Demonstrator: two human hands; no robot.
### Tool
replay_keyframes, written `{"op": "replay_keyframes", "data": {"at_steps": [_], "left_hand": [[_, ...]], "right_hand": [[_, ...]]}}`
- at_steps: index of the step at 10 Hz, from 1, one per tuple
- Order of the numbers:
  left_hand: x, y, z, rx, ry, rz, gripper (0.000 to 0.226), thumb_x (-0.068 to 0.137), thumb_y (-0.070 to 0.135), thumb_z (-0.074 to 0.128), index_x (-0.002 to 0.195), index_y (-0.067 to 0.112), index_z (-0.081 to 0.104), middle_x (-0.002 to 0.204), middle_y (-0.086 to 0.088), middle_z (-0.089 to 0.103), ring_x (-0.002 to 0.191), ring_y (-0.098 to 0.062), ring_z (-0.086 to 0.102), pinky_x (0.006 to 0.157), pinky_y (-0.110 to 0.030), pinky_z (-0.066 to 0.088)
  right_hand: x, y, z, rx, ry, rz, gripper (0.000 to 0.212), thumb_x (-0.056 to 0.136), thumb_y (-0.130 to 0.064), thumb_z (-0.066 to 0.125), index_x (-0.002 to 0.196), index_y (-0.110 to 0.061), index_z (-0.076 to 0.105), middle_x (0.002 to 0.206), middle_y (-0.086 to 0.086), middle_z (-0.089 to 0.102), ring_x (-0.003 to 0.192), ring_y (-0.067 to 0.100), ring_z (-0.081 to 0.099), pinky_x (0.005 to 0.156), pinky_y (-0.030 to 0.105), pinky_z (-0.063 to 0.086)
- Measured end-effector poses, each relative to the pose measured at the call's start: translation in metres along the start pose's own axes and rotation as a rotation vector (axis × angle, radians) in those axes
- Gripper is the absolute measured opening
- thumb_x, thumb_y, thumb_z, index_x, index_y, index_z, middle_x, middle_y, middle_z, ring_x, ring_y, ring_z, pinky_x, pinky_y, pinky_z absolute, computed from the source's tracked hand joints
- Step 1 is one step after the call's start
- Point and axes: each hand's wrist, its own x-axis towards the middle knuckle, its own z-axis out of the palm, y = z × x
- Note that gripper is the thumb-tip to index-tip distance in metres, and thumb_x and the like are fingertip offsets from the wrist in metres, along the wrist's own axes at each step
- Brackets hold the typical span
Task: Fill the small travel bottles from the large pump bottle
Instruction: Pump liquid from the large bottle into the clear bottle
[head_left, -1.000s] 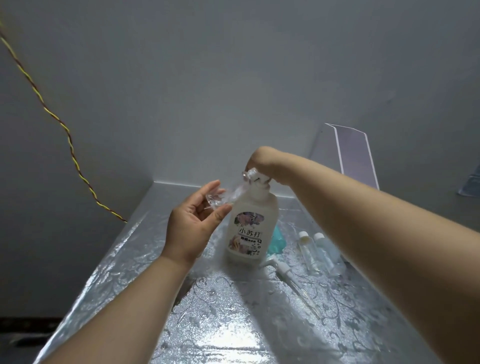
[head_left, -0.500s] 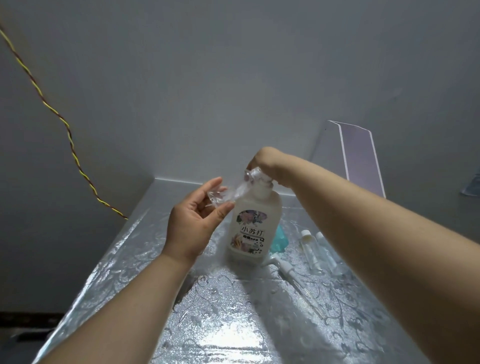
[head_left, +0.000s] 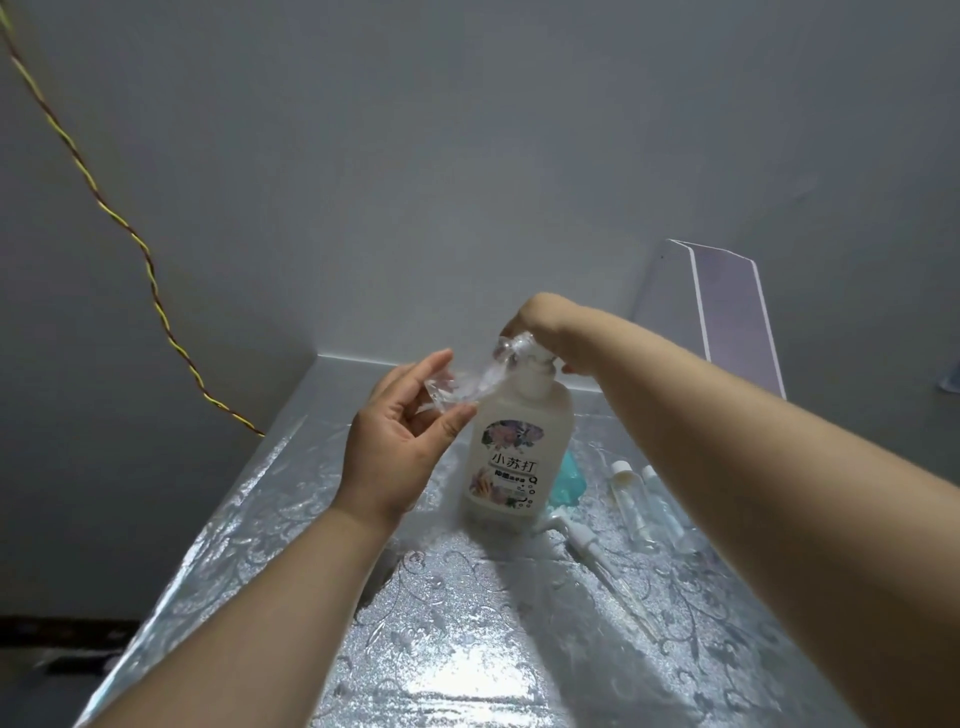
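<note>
A large white pump bottle (head_left: 514, 467) with a flowered label stands upright on the silver patterned table (head_left: 467, 649). My right hand (head_left: 540, 322) is bent down over its pump head, fingers curled around it. My left hand (head_left: 400, 447) pinches a small clear travel bottle (head_left: 462, 387) between thumb and fingers, tilted with its mouth up at the pump spout. Two more small clear bottles (head_left: 626, 488) with white necks stand to the right of the big bottle, partly hidden by my right forearm.
A loose white spray cap with a long tube (head_left: 587, 548) lies on the table in front of the small bottles. A teal object (head_left: 569, 480) sits behind the big bottle. A yellow twisted cable (head_left: 145, 260) runs down the left wall. A pale panel (head_left: 727, 312) leans at back right.
Both hands keep the same hold at the pump. Only the view has shifted slightly.
</note>
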Motion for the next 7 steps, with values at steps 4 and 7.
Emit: {"op": "replay_keyframes", "data": {"at_steps": [4,7], "left_hand": [[0.002,-0.003,-0.001,-0.043,-0.012,-0.013,0.051,0.072,0.028,0.073,0.120,0.036,0.058,0.114,-0.003,0.063,0.087,0.000,0.062,0.084,-0.013,0.048],[0.000,-0.002,0.000,-0.032,-0.032,-0.032,0.051,0.071,0.028,0.073,0.120,0.034,0.058,0.114,-0.003,0.064,0.080,0.004,0.060,0.080,-0.011,0.047]], "right_hand": [[-0.005,-0.004,-0.007,-0.105,-0.028,-0.056,0.035,0.100,-0.008,0.042,0.132,0.001,0.051,0.131,0.020,0.053,0.096,0.029,0.053,0.069,0.028,0.039],[-0.002,0.005,-0.001,-0.062,-0.007,-0.021,0.038,0.099,-0.007,0.039,0.136,0.000,0.045,0.136,0.022,0.049,0.090,0.021,0.042,0.076,0.032,0.039]]}}
